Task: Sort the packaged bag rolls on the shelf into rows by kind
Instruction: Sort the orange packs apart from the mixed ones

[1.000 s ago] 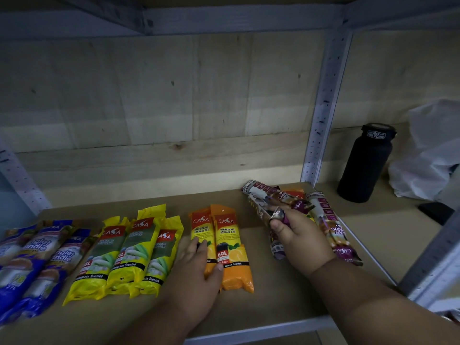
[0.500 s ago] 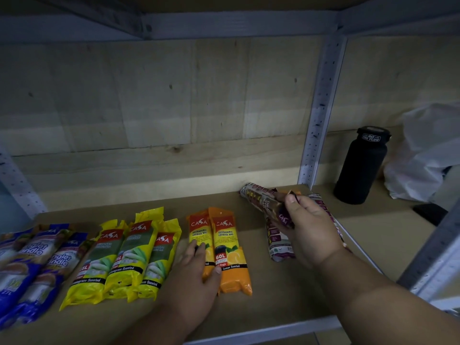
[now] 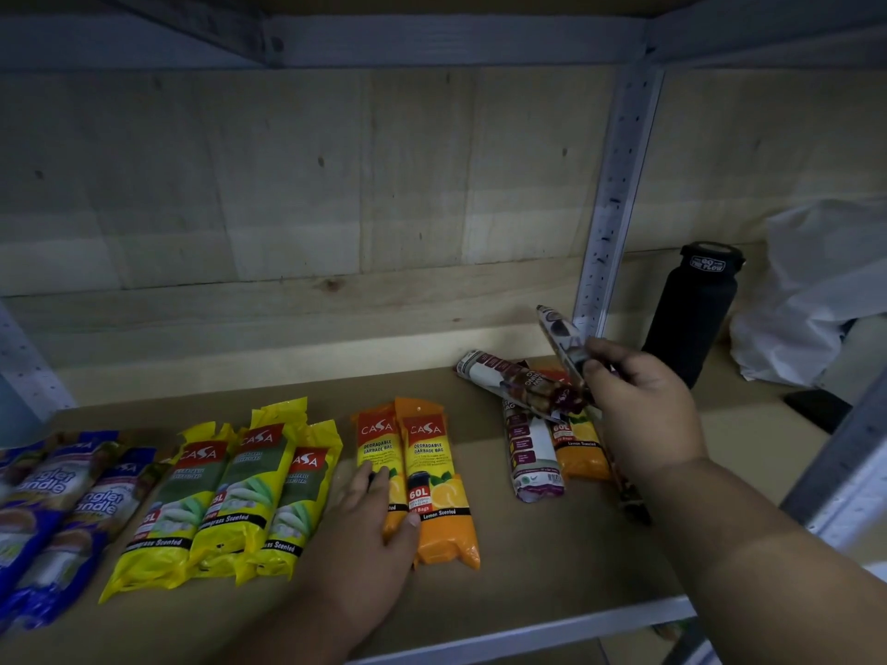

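Left of the metal upright (image 3: 607, 223), the left hand (image 3: 365, 535) is laid flat, fingers spread, on the orange rolls (image 3: 432, 477). A maroon roll (image 3: 564, 345) is pinched by the right hand (image 3: 643, 410) above the mixed pile; it is best set apart, parallel. Earlier it was lower, among the pile.

Shelf (image 3: 552, 583) — flat tan board with a pale metal front edge, wood panelling behind.

Lying on it, left to right: blue packs (image 3: 53, 515) in a row; three yellow packs (image 3: 225, 501) side by side, overlapping; two orange packs (image 3: 427, 482) touching; a loose heap of maroon-and-white rolls (image 3: 530, 453) with one more orange pack (image 3: 578, 443) partly under it.

Past the upright post — a black bottle (image 3: 689, 314), standing, and crumpled white plastic (image 3: 816, 300) beside it.
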